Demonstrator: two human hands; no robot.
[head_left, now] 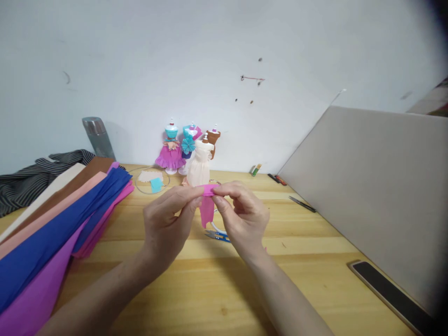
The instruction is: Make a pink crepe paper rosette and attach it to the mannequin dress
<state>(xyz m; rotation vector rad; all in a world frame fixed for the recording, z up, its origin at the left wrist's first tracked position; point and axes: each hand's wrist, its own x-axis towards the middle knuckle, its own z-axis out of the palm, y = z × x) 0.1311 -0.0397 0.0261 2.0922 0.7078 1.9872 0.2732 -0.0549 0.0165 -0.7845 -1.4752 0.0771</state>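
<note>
Between my two hands, above the middle of the table, a pink strip of crepe paper (207, 210) is pinched along its top edge, and its loose end hangs down. My left hand (171, 217) grips the left side of that edge between thumb and forefinger. On the right side, my right hand (243, 214) pinches it the same way. Beneath the strip lie blue-handled thread snips (217, 236) with open blades, partly hidden by my right hand. A white curved piece (217, 227) shows just behind them.
Small dress forms in paper dresses (170, 151) stand by the wall. Coloured crepe paper sheets (66, 224) cover the left side, near a striped cloth (42, 175) and a bottle (98, 137). Tweezers (303, 204), a glue stick (256, 170) and a phone (392, 296) lie to the right, beside a white panel (378, 182).
</note>
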